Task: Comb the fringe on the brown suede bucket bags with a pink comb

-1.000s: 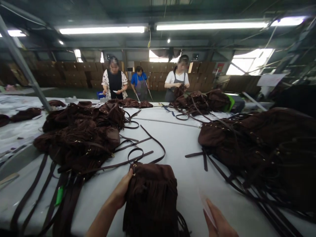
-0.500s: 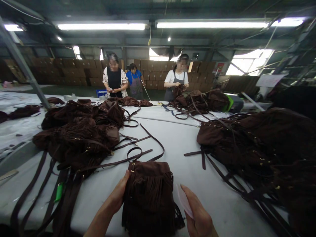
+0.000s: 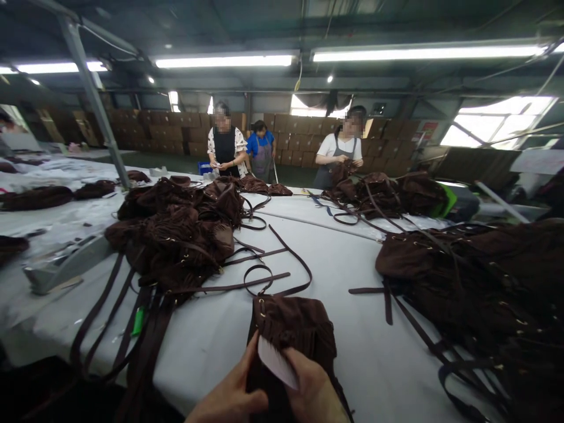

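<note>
A dark brown fringed suede bag [image 3: 291, 329] lies on the white table [image 3: 343, 258] right in front of me, its strap looping away towards the pile on the left. My left hand [image 3: 231, 399] grips the bag's lower left side, fingers closed around it. Over the bag's front, my right hand [image 3: 311, 390] pinches a small white comb [image 3: 277, 363] against the fringe.
A heap of the same brown bags [image 3: 176, 235] with long straps lies to the left, another large heap [image 3: 480, 276] to the right. A green lighter-like object [image 3: 138, 321] sits among the straps. Three people stand at the far end, where more bags [image 3: 374, 191] lie.
My right hand came in from the right with the white comb and now rests on the bag. My left hand slid down the bag's side. The camera view shifted left.
</note>
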`<control>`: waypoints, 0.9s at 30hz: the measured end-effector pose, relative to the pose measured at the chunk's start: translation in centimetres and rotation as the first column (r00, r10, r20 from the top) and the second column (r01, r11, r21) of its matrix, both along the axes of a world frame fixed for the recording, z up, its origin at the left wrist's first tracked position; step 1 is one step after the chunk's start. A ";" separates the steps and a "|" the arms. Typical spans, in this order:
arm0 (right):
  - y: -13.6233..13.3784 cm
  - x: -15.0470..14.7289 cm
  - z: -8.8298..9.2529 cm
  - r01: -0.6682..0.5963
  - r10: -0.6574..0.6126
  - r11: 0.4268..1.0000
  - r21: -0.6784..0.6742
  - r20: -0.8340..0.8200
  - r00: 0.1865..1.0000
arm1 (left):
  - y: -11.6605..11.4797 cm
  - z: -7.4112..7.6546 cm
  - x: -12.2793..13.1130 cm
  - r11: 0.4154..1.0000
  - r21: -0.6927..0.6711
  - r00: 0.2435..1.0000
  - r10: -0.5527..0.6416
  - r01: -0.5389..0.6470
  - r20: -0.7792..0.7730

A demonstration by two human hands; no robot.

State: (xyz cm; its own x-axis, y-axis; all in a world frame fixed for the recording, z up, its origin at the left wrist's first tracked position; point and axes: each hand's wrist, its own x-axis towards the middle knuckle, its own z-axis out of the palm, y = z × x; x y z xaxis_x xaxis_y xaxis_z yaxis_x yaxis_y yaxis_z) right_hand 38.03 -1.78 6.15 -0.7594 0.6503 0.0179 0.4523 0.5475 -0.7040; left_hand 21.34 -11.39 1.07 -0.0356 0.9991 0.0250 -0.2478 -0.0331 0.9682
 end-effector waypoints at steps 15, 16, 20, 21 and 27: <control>6.6 3.8 4.9 -0.054 -0.630 0.376 -0.925 -0.298 0.718 | 0.0 -3.7 -1.9 0.975 -0.074 0.977 0.211 -0.208 0.035; 6.1 3.9 3.9 -0.010 -0.631 0.425 -0.905 -0.304 0.714 | -0.2 -4.1 -2.0 0.964 -0.068 0.966 0.254 -0.256 -0.041; 4.1 3.6 0.8 0.165 -0.561 0.673 -0.721 -0.351 0.750 | 0.4 -2.5 -1.2 0.842 0.181 0.657 0.514 -0.508 -0.551; 3.7 3.4 0.6 0.182 -0.540 0.703 -0.688 -0.349 0.766 | 1.1 -1.5 -0.8 0.830 0.253 0.567 0.531 -0.497 -0.629; 1.5 3.3 -0.8 0.204 -0.471 0.758 -0.619 -0.303 0.828 | 6.2 3.7 -0.6 0.933 0.253 0.527 0.354 -0.256 -0.773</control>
State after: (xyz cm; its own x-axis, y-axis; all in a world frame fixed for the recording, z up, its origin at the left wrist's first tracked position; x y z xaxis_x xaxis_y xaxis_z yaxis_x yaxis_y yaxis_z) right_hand 41.32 -0.28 5.39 -0.4868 0.8588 -0.1595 0.1190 -0.1157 -0.9861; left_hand 20.78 -5.19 4.79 -0.2543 0.9212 0.2945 0.6624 -0.0560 0.7471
